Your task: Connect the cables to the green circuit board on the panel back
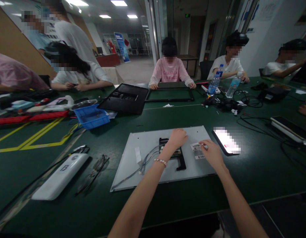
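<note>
A flat grey-white display panel (148, 178) lies back side up on the table before me. On it sit a black bracket (182, 162) with a partly covered circuit board, grey cables (149, 155) and a white strip (138, 155). My left hand (177, 138) is over the bracket's upper part with curled fingers; what they hold, if anything, is hidden. To its right, my right hand (212, 152) pinches at the upper right edge of a printed label (198, 151) on the panel.
A lit phone (226, 141) lies right of the panel. Left are eyeglasses (95, 173), a white power bank (62, 177) with a cable and a blue bin (92, 117). Across the table are a black cover (125, 97), a frame (169, 99), bottles (233, 85) and several people.
</note>
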{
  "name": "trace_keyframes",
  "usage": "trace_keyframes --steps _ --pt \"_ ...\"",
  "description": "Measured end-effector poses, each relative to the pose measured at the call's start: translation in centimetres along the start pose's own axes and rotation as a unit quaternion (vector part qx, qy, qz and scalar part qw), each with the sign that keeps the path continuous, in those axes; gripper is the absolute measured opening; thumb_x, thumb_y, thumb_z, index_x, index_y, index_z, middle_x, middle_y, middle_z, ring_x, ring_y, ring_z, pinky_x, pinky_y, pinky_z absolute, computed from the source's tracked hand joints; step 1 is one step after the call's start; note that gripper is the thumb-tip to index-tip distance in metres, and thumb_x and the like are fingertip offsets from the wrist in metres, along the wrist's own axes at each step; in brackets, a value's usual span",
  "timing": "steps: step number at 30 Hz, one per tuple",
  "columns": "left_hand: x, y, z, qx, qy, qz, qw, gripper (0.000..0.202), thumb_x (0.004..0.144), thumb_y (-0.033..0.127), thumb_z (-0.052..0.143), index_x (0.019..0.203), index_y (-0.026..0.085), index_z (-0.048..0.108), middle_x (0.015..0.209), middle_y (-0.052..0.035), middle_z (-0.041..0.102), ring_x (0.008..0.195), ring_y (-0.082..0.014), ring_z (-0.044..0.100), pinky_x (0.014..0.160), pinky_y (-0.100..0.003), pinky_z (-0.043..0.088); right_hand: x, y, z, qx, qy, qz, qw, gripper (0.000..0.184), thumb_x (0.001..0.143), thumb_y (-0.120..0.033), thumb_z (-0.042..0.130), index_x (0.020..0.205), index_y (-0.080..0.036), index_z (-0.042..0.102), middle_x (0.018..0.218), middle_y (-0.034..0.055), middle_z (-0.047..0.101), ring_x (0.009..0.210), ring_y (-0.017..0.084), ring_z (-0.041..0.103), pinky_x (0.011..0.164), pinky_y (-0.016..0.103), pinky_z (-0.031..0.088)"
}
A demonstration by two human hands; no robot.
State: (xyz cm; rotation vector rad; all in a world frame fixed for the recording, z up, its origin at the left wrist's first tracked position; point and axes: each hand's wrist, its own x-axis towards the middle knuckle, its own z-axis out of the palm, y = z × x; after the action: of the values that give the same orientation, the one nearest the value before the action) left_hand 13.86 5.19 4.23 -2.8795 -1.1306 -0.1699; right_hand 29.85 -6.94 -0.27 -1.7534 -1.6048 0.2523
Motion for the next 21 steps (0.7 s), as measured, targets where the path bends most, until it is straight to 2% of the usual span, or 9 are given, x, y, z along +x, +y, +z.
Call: trace_keyframes --steps 3,6,8,12,16,18,21 --pt "-1.7 -1.5 -0.8 -0.02 0.021 -0.009 1.0 0.03 0.091 0.032 0.045 0.105 0.013 0.063 0.104 -0.0119 0.065 0.101 -0.0228 0.059 0.088 -0.035 0.044 0.0 -0.1 0.0 0.001 -0.008 0.0 1.0 0.023 0.083 -0.02 0.043 0.094 -0.019 0.063 0.098 0.0074 0.064 0.091 0.021 0.059 0.083 0.035 0.044" --pt "-4.6 -3.7 -1.1 -0.044 0.043 -0.032 0.998 0.042 0.091 0.033 0.042 0.127 0.012 0.047 0.124 -0.0139 0.055 0.114 -0.022 0.053 0.094 -0.034 0.042 0.0 0.0 0.0 -0.004 -0.017 -0.003 1.0 0.024 0.083 -0.02 0.043 0.095 -0.019 0.064 0.099 0.0075 0.063 0.094 0.021 0.058 0.086 0.035 0.043" --pt "-6.8 -5.3 -0.9 -0.114 0.064 -0.059 0.99 0.052 0.089 0.038 0.045 0.134 0.014 0.038 0.134 -0.0141 0.047 0.122 -0.0227 0.046 0.099 -0.036 0.039 0.0 0.0 0.1 -0.012 -0.022 -0.004 1.0 0.025 0.082 -0.02 0.045 0.099 -0.019 0.064 0.101 0.0079 0.063 0.097 0.022 0.057 0.089 0.037 0.042" --pt "-10.7 -7.4 -0.1 -0.178 0.021 -0.109 0.978 0.074 0.082 0.047 0.053 0.141 0.011 0.026 0.145 -0.0203 0.031 0.132 -0.0269 0.034 0.102 -0.039 0.037 -0.2 0.2 0.2 -0.019 -0.052 -0.008 0.998 0.028 0.079 -0.023 0.052 0.105 -0.02 0.064 0.107 0.0087 0.061 0.101 0.024 0.055 0.092 0.041 0.04" --pt "-12.6 -7.7 0.0 -0.219 -0.029 -0.075 0.972 0.087 0.076 0.045 0.06 0.144 0.012 0.017 0.148 -0.0196 0.024 0.134 -0.0269 0.032 0.103 -0.039 0.036 -0.4 0.4 0.2 -0.008 -0.057 -0.004 0.998 0.027 0.08 -0.023 0.051 0.103 -0.02 0.064 0.105 0.0084 0.061 0.097 0.022 0.057 0.089 0.039 0.043" --pt "-12.9 -7.5 -0.2 -0.24 -0.037 -0.057 0.968 0.09 0.074 0.042 0.062 0.145 0.014 0.014 0.149 -0.0182 0.021 0.135 -0.0275 0.028 0.104 -0.041 0.034 -0.4 0.6 0.3 -0.008 -0.055 0.002 0.998 0.026 0.082 -0.023 0.049 0.102 -0.019 0.064 0.103 0.0083 0.061 0.093 0.021 0.058 0.086 0.037 0.044" --pt "-13.0 -7.3 -0.3 -0.244 -0.038 -0.061 0.967 0.088 0.073 0.04 0.062 0.144 0.015 0.017 0.15 -0.0186 0.019 0.136 -0.0293 0.025 0.104 -0.045 0.033 -0.4 0.7 0.4 -0.021 -0.05 0.01 0.998 0.025 0.082 -0.023 0.048 0.101 -0.018 0.065 0.101 0.0083 0.061 0.089 0.02 0.059 0.083 0.035 0.045"
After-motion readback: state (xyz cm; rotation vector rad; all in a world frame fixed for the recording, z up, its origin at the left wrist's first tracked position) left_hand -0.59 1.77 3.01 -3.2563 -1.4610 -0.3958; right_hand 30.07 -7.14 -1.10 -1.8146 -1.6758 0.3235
